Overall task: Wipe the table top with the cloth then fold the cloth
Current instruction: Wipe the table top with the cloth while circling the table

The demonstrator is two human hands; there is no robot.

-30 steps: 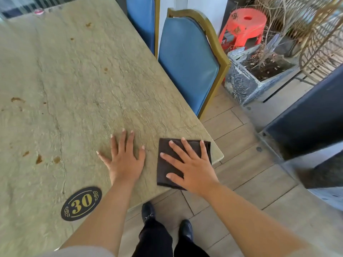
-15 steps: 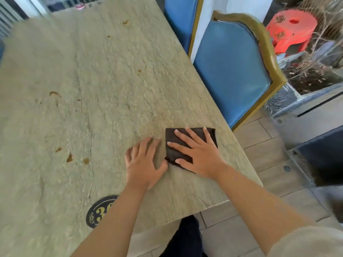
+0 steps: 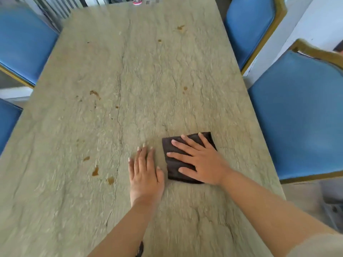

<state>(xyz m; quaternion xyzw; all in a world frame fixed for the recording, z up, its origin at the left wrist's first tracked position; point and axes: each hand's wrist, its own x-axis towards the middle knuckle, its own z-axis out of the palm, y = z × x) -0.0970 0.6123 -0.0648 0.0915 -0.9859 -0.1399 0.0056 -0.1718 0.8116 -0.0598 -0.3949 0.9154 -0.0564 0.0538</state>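
A dark brown folded cloth [image 3: 171,164] lies on the beige stone-look table top [image 3: 148,80], toward the near right side. My right hand [image 3: 202,162] rests flat on it with fingers spread, pressing it down and covering most of it. Just left of the cloth, my left hand [image 3: 145,175] lies palm down on the bare table, holding nothing, its thumb close to the cloth's edge. Brown stains [image 3: 95,171] mark the table left of my hands, and more stains [image 3: 95,93] show farther out.
Blue padded chairs with gold frames stand around the table: one at near right [image 3: 300,117], one at far right [image 3: 246,25], one at far left [image 3: 24,43], one at near left [image 3: 7,121]. A small red and white object [image 3: 137,2] sits at the far edge.
My right hand has slid the cloth from the near right corner inward onto the table. My left hand moved along beside it, and my view swung left to take in the whole table.
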